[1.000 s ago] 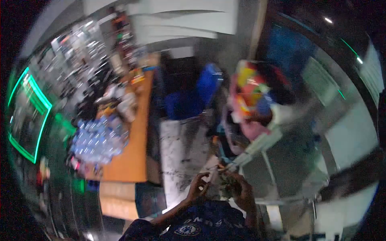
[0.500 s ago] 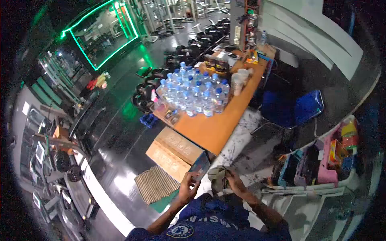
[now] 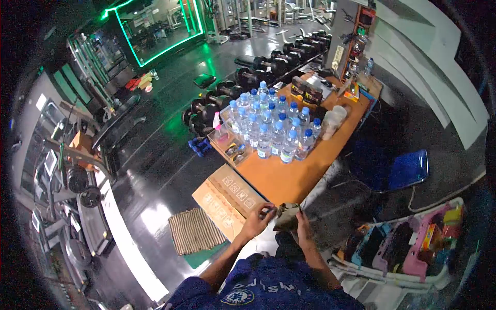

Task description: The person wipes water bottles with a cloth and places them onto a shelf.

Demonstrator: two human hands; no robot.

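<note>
A crumpled olive-grey cloth (image 3: 287,217) is in my right hand (image 3: 304,230), whose fingers wrap its right side, just past the near end of the orange-topped table (image 3: 276,181). My left hand (image 3: 257,220) is curled at the cloth's left side, thumb and forefinger close together; what they hold, if anything, is too small to tell. On the table many clear water bottles with blue caps (image 3: 279,124) stand grouped, with a pink-topped spray bottle (image 3: 218,126) at their left and stacked clear cups (image 3: 335,120) at their right.
Below the table's left side is a cardboard box (image 3: 227,199), beside a striped mat (image 3: 196,231). A blue chair (image 3: 408,169) stands right of the table. Coloured baskets (image 3: 421,245) fill the lower right. Dumbbells (image 3: 266,64) line a rack behind; gym machines (image 3: 77,206) are at left.
The view has swung right and steadied, so the table now lies ahead of my hands. The cloth remains in my right hand, with my left hand now closer to it.
</note>
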